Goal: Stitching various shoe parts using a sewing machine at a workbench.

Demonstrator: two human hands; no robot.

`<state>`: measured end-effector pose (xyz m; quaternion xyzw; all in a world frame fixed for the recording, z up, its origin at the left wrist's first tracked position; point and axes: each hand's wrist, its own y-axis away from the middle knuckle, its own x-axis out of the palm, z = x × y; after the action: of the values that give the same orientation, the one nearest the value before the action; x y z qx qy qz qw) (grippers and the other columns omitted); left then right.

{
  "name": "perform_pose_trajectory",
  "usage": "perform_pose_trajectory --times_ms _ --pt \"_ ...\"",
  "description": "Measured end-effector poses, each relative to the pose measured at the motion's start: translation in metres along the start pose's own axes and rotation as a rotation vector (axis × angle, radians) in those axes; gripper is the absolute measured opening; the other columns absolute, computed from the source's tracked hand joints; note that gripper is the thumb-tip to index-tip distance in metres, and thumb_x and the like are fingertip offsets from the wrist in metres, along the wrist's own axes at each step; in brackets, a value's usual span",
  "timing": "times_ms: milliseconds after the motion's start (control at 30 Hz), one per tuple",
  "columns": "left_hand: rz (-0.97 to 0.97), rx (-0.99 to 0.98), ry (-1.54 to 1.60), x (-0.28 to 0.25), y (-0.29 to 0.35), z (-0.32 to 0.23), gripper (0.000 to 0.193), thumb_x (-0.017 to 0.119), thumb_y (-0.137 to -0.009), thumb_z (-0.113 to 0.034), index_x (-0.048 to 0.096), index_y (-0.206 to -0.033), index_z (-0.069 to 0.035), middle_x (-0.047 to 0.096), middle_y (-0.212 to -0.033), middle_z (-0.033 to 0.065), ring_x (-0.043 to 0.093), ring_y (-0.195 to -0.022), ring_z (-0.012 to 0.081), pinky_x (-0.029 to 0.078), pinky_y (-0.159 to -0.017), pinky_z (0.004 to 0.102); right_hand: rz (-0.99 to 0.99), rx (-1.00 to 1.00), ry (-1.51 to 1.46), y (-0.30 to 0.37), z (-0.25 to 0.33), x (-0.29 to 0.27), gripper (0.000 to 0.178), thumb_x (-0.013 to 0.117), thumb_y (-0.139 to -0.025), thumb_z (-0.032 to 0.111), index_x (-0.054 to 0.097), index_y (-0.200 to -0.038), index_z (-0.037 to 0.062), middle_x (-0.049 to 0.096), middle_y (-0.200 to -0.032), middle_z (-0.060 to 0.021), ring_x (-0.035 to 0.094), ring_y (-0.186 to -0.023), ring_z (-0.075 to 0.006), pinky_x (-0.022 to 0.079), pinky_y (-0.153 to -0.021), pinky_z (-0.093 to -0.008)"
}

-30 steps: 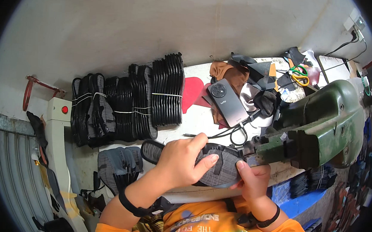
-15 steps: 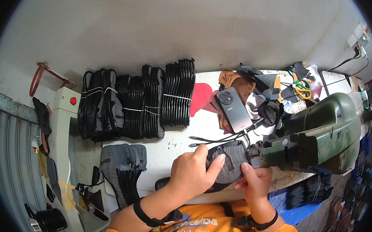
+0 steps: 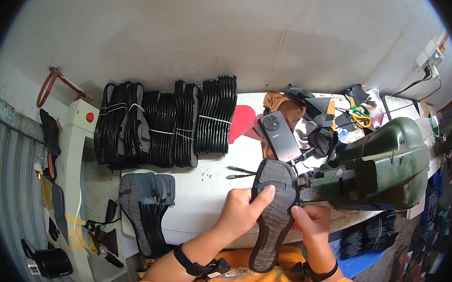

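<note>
A grey, ribbed insole (image 3: 275, 218) with a black bound edge is held between my two hands in front of the table. It stands roughly lengthwise, wide end toward the wall, narrow end over my orange shirt. My left hand (image 3: 243, 209) grips its left edge, thumb lying on the grey face. My right hand (image 3: 310, 221) pinches the right edge with the thumb on top; its fingers are partly hidden behind. Just right of the insole's wide end is the head of a green sewing machine (image 3: 375, 175). A pile of similar grey insoles (image 3: 145, 208) lies to the left.
Tied bundles of black-edged insoles (image 3: 214, 116) line the wall side. A phone (image 3: 279, 137) rests on fabric scraps (image 3: 286, 104), near scissors (image 3: 361, 119). Cable ends (image 3: 240, 172) lie on the white table (image 3: 200, 207). Another stack (image 3: 368, 239) sits low at right.
The insole has swung from a slant beside the machine head to nearly lengthwise, showing its whole grey face. Both hands keep hold of it. The view has shifted slightly.
</note>
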<state>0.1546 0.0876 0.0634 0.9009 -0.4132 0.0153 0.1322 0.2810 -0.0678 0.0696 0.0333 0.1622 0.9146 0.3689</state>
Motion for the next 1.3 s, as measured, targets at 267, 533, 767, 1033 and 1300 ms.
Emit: perform_pose_trajectory --times_ms 267,533,767,1033,1300 --pt "-0.171 0.02 -0.018 0.006 -0.003 -0.004 0.043 0.065 -0.101 -0.029 0.066 -0.071 0.001 0.058 -0.061 -0.0036 0.049 -0.057 0.0047 0.041 -0.051 0.0271 -0.133 -0.067 0.095 -0.007 0.008 0.009 0.04 0.075 -0.091 0.02 0.064 -0.058 0.0014 0.059 -0.052 -0.0014 0.051 -0.041 -0.0075 0.036 -0.041 -0.0224" --pt "-0.469 0.109 0.342 0.02 0.074 0.042 0.034 0.063 -0.103 -0.027 0.072 -0.085 0.001 0.066 -0.077 -0.0044 0.055 -0.069 0.003 0.045 -0.061 0.0235 0.452 0.206 0.016 0.045 -0.015 -0.004 0.023 0.071 -0.096 0.02 0.069 -0.102 -0.0021 0.067 -0.087 -0.0007 0.059 -0.076 -0.0085 0.048 -0.066 -0.0254" --pt "0.019 -0.181 0.381 -0.039 0.113 0.08 0.025 0.061 -0.103 -0.019 0.055 -0.121 -0.003 0.067 -0.11 0.007 0.065 -0.098 0.0147 0.052 -0.088 0.0305 0.654 0.393 -0.169 0.064 -0.043 0.022 0.048 0.065 -0.1 0.016 0.046 -0.139 -0.0052 0.062 -0.119 -0.006 0.057 -0.108 -0.0119 0.048 -0.095 -0.0303" --pt "-0.186 -0.061 0.286 -0.039 0.125 0.098 0.05 0.074 -0.092 -0.004 0.042 -0.13 0.0 0.061 -0.12 0.0113 0.061 -0.107 0.015 0.052 -0.094 0.0313 0.92 -0.163 0.512 0.054 -0.04 0.045 0.061 0.062 -0.101 0.03 0.04 -0.145 -0.0059 0.064 -0.114 -0.031 0.066 -0.102 -0.0386 0.053 -0.088 -0.0416" --pt "0.064 -0.191 0.405 -0.031 0.137 0.115 0.041 0.059 -0.104 -0.012 0.039 -0.138 -0.001 0.056 -0.13 0.0085 0.056 -0.118 0.015 0.045 -0.104 0.0323 0.645 0.325 -0.09 0.052 -0.088 0.03 0.053 0.071 -0.095 0.013 0.046 -0.139 -0.0025 0.065 -0.121 -0.0128 0.063 -0.109 -0.0178 0.052 -0.092 -0.0315"
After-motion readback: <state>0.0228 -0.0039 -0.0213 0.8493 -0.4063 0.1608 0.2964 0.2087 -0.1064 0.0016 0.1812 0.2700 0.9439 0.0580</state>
